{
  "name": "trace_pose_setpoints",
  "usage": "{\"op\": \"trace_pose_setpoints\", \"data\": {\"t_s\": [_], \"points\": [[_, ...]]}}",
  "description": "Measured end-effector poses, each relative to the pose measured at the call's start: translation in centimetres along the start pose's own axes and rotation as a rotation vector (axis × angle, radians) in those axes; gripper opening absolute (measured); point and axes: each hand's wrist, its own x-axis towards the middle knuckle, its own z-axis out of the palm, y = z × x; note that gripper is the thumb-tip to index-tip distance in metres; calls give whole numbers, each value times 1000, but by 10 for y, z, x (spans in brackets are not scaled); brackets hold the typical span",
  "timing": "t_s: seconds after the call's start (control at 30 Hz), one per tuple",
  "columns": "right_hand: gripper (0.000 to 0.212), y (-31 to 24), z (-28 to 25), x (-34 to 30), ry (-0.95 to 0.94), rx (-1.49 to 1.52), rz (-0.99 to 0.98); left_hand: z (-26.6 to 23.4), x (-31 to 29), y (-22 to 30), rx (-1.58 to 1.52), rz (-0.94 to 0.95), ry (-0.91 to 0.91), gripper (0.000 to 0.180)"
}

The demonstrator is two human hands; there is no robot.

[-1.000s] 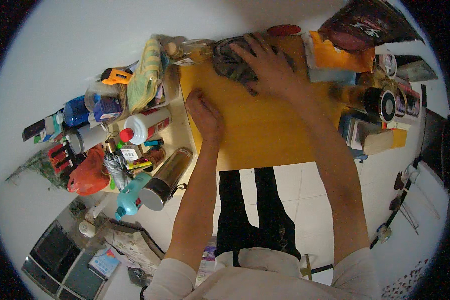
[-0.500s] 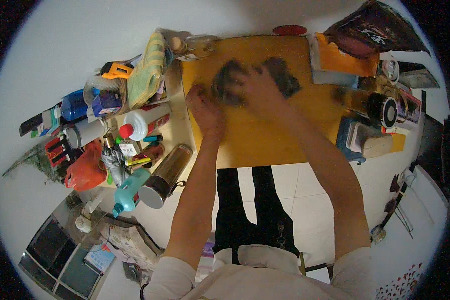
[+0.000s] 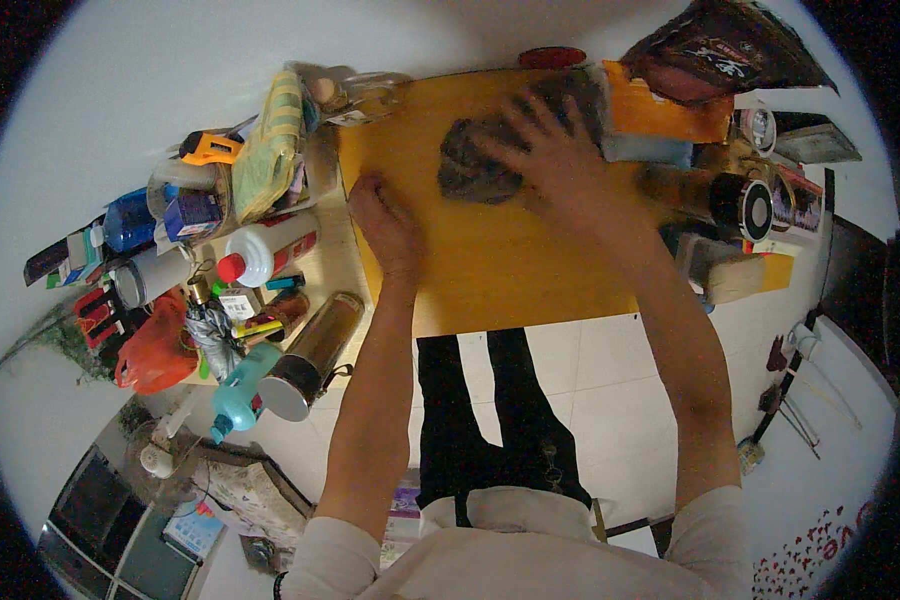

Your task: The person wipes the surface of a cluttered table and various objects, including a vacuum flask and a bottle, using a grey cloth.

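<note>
A dark, crumpled, cloth-like piece lies on the yellow-brown wooden tabletop. A second dark piece lies beyond it to the right, near the far edge; whether the two are joined I cannot tell. My right hand is spread over both, fingers apart and palm down, blurred by motion. At the tabletop's left edge rests my left hand, its fingers curled in; what they hold, if anything, is hidden.
On the left stand a white bottle with a red cap, a brown tumbler, a teal bottle and a red bag. An orange packet, a dark bag and a dark-lidded jar crowd the right side.
The right-hand dark piece has moved away toward the far edge, and the left one a little right. My right hand has moved farther out and right. My left hand stays at the tabletop's left edge.
</note>
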Motion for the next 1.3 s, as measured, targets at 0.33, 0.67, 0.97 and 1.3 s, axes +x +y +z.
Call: {"op": "trace_pose_setpoints", "data": {"t_s": [0.33, 0.67, 0.97, 1.3], "points": [[83, -30, 48, 18, 52, 249, 563, -2, 4, 13, 53, 73, -44, 26], [77, -27, 23, -27, 103, 389, 570, -4, 4, 13, 98, 92, -45, 24], [79, -12, 50, 12, 293, 245, 677, -3, 6, 7, 107, 165, -39, 25], [49, 8, 64, 33, 400, 165, 622, -1, 2, 3, 157, 180, -13, 26]]}}
